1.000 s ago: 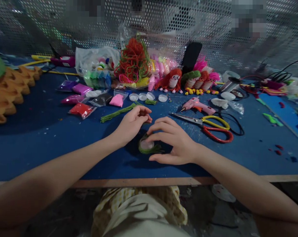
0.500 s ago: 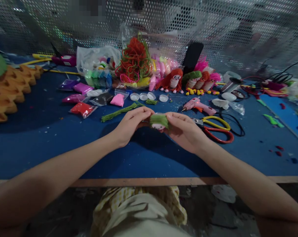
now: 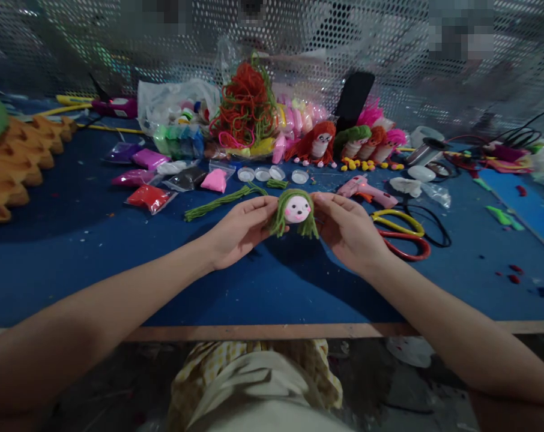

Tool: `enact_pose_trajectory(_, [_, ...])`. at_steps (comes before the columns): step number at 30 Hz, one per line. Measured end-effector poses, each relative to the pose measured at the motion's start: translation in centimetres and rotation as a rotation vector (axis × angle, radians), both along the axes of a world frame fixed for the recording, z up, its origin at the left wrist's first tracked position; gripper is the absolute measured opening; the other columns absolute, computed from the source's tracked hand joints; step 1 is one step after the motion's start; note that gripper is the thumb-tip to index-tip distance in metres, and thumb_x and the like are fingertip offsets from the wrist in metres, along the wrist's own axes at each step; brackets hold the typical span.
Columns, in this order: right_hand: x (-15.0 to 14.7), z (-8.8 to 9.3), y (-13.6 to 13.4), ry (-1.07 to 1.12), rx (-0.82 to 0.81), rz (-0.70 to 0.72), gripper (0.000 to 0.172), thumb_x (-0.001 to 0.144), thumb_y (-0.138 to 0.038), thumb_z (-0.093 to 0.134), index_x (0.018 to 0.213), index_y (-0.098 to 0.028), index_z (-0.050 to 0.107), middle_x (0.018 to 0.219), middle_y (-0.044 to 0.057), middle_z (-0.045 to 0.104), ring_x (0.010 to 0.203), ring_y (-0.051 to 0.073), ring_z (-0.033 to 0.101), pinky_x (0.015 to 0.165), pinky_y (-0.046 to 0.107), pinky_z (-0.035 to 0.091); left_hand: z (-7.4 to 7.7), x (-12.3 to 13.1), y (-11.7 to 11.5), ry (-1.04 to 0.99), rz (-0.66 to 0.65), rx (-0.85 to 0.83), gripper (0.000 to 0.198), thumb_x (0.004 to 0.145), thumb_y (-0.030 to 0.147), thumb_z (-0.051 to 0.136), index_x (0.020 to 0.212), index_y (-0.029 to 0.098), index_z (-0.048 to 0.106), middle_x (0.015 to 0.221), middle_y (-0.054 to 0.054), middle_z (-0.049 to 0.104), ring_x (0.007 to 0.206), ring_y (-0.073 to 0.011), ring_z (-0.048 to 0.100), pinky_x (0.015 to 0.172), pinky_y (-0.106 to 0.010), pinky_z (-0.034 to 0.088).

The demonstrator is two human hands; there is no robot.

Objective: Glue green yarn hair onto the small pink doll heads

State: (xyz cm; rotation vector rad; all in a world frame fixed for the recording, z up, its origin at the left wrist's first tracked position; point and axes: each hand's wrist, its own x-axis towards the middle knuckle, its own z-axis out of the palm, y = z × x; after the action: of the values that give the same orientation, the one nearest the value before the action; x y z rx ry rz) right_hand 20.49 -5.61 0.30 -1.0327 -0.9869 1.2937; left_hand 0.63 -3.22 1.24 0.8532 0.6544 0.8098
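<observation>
Between my two hands is a small doll head (image 3: pixel 298 210) with a white painted face, pink cheeks and green yarn hair. The face is turned up toward me, and the hair hangs down on both sides. My left hand (image 3: pixel 249 225) has its fingers closed on the hair at the left side. My right hand (image 3: pixel 344 225) grips the opposite side, its fingertips partly hidden behind the yarn. Just beyond my left hand lies a bundle of green yarn (image 3: pixel 218 204) on the blue table. Scissors (image 3: pixel 404 243) with yellow and red handles lie beside my right hand, their blades hidden behind it.
A pink glue gun (image 3: pixel 371 191) lies beyond my right hand. Finished dolls (image 3: pixel 321 144) stand at the back, near a heap of red and green yarn (image 3: pixel 245 108). Bags of coloured clay (image 3: pixel 150 198) lie at left, small white lids (image 3: pixel 263 174) in the middle, an orange egg tray (image 3: pixel 20 162) far left.
The doll head has been tipped so its face shows fully and the hair now hangs down at both sides. My hands have moved slightly apart.
</observation>
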Motion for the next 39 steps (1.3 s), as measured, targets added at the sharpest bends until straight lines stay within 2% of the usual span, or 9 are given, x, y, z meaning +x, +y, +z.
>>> enact_pose_trajectory(2, [0.3, -0.1, 0.1, -0.114, 0.146, -0.051, 0.033, 0.079, -0.046, 0.08, 0.072, -0.021, 0.061, 0.069, -0.002, 0.063, 0.061, 0.01, 0.06, 0.061, 0.025, 0.055, 0.1, 0.0, -0.1, -0.007, -0.013, -0.006, 0.011, 0.085, 0.027, 0.075, 0.09, 0.018, 0.074, 0.092, -0.004, 0.073, 0.085, -0.0141, 0.066, 0.087, -0.029, 0.055])
enact_pose_trajectory(5, [0.4, 0.4, -0.4, -0.263, 0.321, -0.164, 0.041, 0.087, -0.047, 0.073, 0.063, -0.02, 0.052, 0.062, -0.003, 0.057, 0.058, 0.009, 0.055, 0.058, 0.024, 0.051, 0.1, 0.0, -0.2, -0.018, -0.037, 0.001, 0.012, 0.085, 0.027, 0.075, 0.093, 0.018, 0.075, 0.095, -0.005, 0.074, 0.088, -0.0155, 0.067, 0.086, -0.03, 0.056])
enact_pose_trajectory(8, [0.1, 1.1, -1.3, -0.467, 0.497, -0.246, 0.022, 0.093, -0.038, 0.066, 0.079, -0.022, 0.067, 0.075, 0.0, 0.068, 0.068, 0.012, 0.061, 0.063, 0.026, 0.052, -0.1, 0.0, -0.2, -0.018, -0.056, 0.031, 0.019, 0.08, 0.034, 0.081, 0.087, 0.017, 0.074, 0.087, -0.003, 0.071, 0.082, -0.0135, 0.065, 0.082, -0.027, 0.056])
enact_pose_trajectory(10, [0.0, 1.5, -1.9, -0.614, 0.629, -0.244, 0.008, 0.092, -0.029, 0.068, 0.093, -0.023, 0.073, 0.089, 0.003, 0.073, 0.079, 0.015, 0.066, 0.071, 0.03, 0.055, -0.1, 0.0, -0.2, 0.0, -0.041, 0.062, 0.028, 0.075, 0.04, 0.085, 0.082, 0.017, 0.072, 0.08, -0.001, 0.068, 0.076, -0.011, 0.062, 0.077, -0.024, 0.054])
enact_pose_trajectory(13, [0.0, 1.9, -2.3, -0.748, 0.786, -0.216, 0.007, 0.089, -0.02, 0.069, 0.092, -0.024, 0.074, 0.093, 0.005, 0.076, 0.088, 0.019, 0.069, 0.079, 0.037, 0.056, -0.2, 0.0, -0.2, 0.048, 0.001, 0.11, 0.035, 0.071, 0.045, 0.087, 0.082, 0.016, 0.07, 0.075, 0.001, 0.063, 0.072, -0.0095, 0.06, 0.071, -0.021, 0.05])
enact_pose_trajectory(20, [0.0, 2.1, -2.0, -0.922, 0.893, -0.303, 0.011, 0.087, -0.018, 0.07, 0.086, -0.028, 0.075, 0.085, 0.003, 0.078, 0.082, 0.022, 0.071, 0.083, 0.045, 0.057, -0.3, 0.0, -0.2, 0.122, 0.022, 0.197, 0.032, 0.078, 0.045, 0.081, 0.085, 0.017, 0.067, 0.078, 0.001, 0.061, 0.074, -0.0107, 0.056, 0.071, -0.024, 0.046])
enact_pose_trajectory(25, [0.0, 2.1, -1.9, -0.991, 0.959, -0.316, 0.014, 0.085, -0.017, 0.07, 0.086, -0.03, 0.076, 0.085, 0.002, 0.078, 0.081, 0.024, 0.07, 0.083, 0.047, 0.057, -0.2, 0.0, -0.3, 0.138, 0.023, 0.206, 0.031, 0.078, 0.044, 0.08, 0.083, 0.017, 0.065, 0.077, 0.002, 0.057, 0.072, -0.0095, 0.053, 0.071, -0.023, 0.044])
enact_pose_trajectory(32, [0.3, 1.8, -1.9, -1.062, 0.976, -0.332, 0.013, 0.084, -0.017, 0.071, 0.083, -0.03, 0.071, 0.082, 0.001, 0.077, 0.078, 0.023, 0.068, 0.082, 0.048, 0.055, -0.2, 0.1, -0.4, 0.165, 0.004, 0.261, 0.028, 0.082, 0.042, 0.077, 0.081, 0.017, 0.064, 0.077, 0.002, 0.057, 0.072, -0.0098, 0.053, 0.074, -0.025, 0.045])
enact_pose_trajectory(39, [0.3, 1.7, -1.7, -1.055, 0.975, -0.365, 0.013, 0.084, -0.017, 0.069, 0.082, -0.028, 0.065, 0.079, 0.001, 0.075, 0.078, 0.023, 0.067, 0.083, 0.046, 0.054, -0.2, 0.1, -0.4, 0.214, 0.004, 0.301, 0.026, 0.082, 0.041, 0.076, 0.082, 0.017, 0.066, 0.078, 0.001, 0.058, 0.071, -0.0104, 0.05, 0.07, -0.025, 0.041])
